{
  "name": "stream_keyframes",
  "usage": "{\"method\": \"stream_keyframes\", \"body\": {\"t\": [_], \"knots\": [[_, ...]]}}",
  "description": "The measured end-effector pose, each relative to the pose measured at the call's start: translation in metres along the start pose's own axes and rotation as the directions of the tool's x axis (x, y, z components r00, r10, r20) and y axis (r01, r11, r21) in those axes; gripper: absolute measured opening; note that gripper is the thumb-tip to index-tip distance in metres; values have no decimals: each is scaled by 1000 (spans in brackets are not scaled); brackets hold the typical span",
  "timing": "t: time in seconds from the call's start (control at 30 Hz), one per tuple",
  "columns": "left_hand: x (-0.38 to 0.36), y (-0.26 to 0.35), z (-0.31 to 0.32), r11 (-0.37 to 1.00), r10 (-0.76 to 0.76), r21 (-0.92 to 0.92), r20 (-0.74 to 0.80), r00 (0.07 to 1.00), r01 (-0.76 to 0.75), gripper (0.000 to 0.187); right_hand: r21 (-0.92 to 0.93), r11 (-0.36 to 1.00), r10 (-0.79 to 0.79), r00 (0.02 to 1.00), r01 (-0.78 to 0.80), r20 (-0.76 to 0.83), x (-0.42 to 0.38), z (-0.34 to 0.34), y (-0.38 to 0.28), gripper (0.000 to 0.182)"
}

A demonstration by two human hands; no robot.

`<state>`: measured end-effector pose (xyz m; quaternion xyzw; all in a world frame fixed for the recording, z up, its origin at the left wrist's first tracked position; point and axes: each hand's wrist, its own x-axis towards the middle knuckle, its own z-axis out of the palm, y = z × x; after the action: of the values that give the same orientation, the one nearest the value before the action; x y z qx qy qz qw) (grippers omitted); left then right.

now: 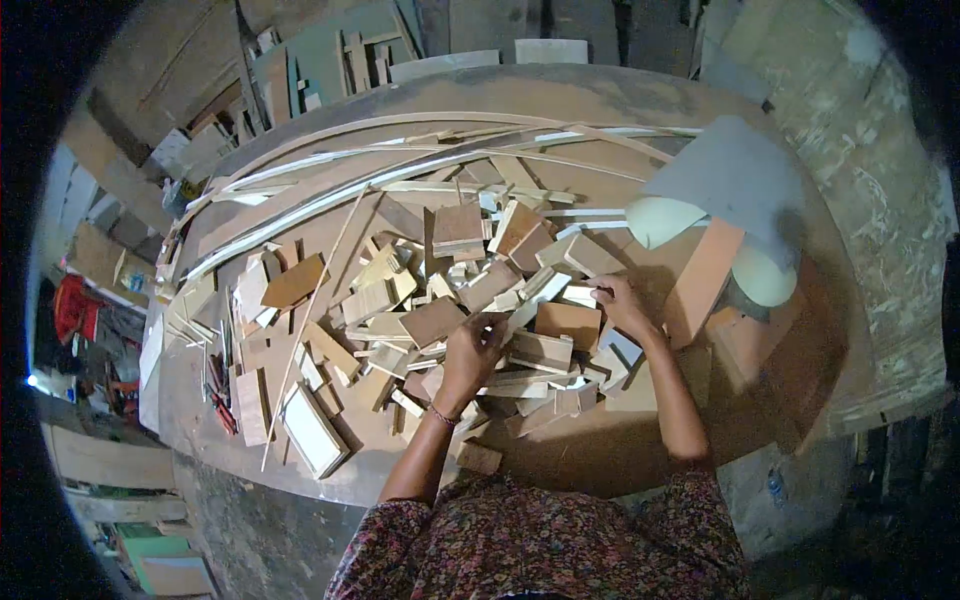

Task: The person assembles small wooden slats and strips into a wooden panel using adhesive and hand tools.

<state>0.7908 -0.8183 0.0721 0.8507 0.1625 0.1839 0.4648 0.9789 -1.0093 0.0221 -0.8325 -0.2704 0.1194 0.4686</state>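
Observation:
A loose heap of wooden offcuts (432, 322) lies in front of me, in brown, tan and pale pieces. My left hand (474, 352) is over the near middle of the heap, its fingers curled in a pinch at the lower end of a pale flat strip (536, 304). To its right, my right hand (622, 306) has its fingers bent together beside a small whitish block (580, 296); whatever is between those fingertips is too small to make out. A reddish-brown block (568, 322) sits between the two hands.
Long thin strips (400, 152) run across the back of the brown table (690, 100). At the right stands a grey-hooded lamp (725, 165) beside an orange-brown board (704, 280). A white-faced framed piece (314, 430) and red-handled pliers (224, 412) lie at the left.

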Motion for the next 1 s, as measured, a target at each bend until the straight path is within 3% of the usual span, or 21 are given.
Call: {"method": "stream_keyframes", "body": {"t": [0.1,0.17,0.2,0.23,0.33,0.4,0.43,0.53,0.57,0.6,0.67,0.7,0.77,0.8,0.83,0.9,0.93,1.0], "knots": [[-1,-2,-7,1000,24,-14,-77,997,-26,18,-15,998,-54,998,53,-41,7,5,17,20],[1,-9,-6,999,34,42,-111,993,-30,17,-13,994,-108,992,109,69,11,0,18,22],[3,-8,-6,999,31,37,-104,994,-27,17,-10,992,-127,984,130,122,8,-4,11,23],[5,-5,-4,999,23,29,-95,995,-21,17,36,999,-19,992,14,127,1,-6,-10,26],[4,-4,6,998,-21,-53,-38,999,19,16,-16,995,-101,991,103,83,-5,3,-8,27],[4,-9,13,997,-27,-67,-8,1000,27,16,2,990,-137,981,138,138,-7,0,-17,27],[6,-9,15,998,41,-42,-35,999,-43,15,14,988,-155,975,155,161,-4,-2,-23,27],[8,-10,14,998,62,-1,-33,998,-62,15,47,993,-114,967,106,229,3,-4,-42,23],[8,-8,13,998,69,4,-56,996,-69,15,34,992,-125,967,120,223,4,-7,-54,21],[9,-9,13,997,75,1,-64,995,-75,15,107,976,-207,963,191,171,15,4,-25,19],[12,-12,11,997,82,-7,-91,992,-83,15,100,994,-51,988,36,147,18,4,-37,19],[13,-2,6,1000,-11,-6,-71,997,11,15,16,996,-86,984,84,158,24,2,-42,21],[15,-10,5,997,66,-33,-103,992,-70,16,-43,996,-75,994,79,83,30,0,-42,22],[10,-15,2,994,95,-35,-130,987,-100,17,129,991,-33,998,25,59,30,1,-52,20],[8,-18,-1,996,84,-29,-130,988,-89,21,56,986,-158,985,154,69,39,0,-39,19],[1,-21,-11,995,97,17,-165,982,-95,25,122,992,-21,992,6,123,34,-1,-72,20],[-2,-21,-16,992,126,53,-190,974,-118,23,126,991,-55,992,40,115,36,7,-63,21],[-9,-28,-20,999,37,1,-211,977,-37,17,122,988,-107,991,97,75,44,15,-31,22]]}}
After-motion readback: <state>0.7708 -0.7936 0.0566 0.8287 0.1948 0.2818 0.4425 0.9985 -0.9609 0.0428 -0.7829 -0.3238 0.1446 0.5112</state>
